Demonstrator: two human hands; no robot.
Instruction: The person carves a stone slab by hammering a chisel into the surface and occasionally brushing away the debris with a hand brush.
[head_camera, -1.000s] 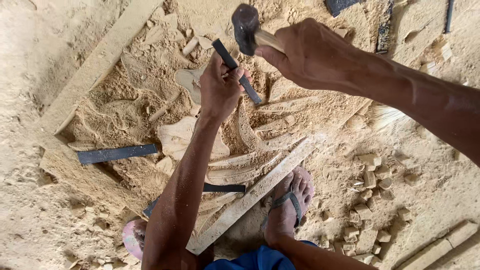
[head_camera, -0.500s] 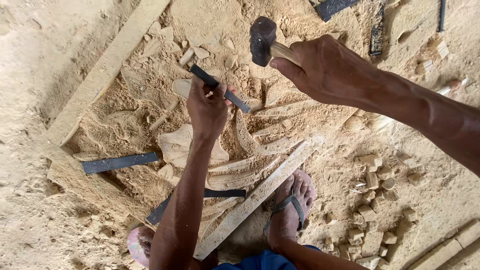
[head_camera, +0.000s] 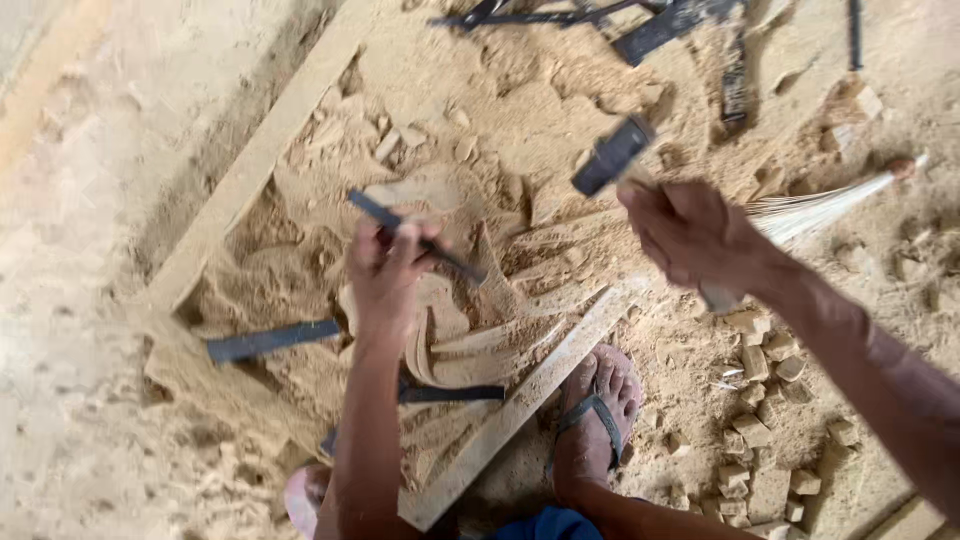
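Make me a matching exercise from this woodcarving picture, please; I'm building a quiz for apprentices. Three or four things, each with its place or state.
Things:
1. chisel
2. hammer
3. sandalled foot
4. broom

Places or states:
A. lying on the ground behind the right hand
B. pressing on the end of a wooden strip
C. gripped in the left hand, tip on the carving
D. raised in the right hand, its dark head up

Pairs: 1-C, 2-D, 3-B, 4-A
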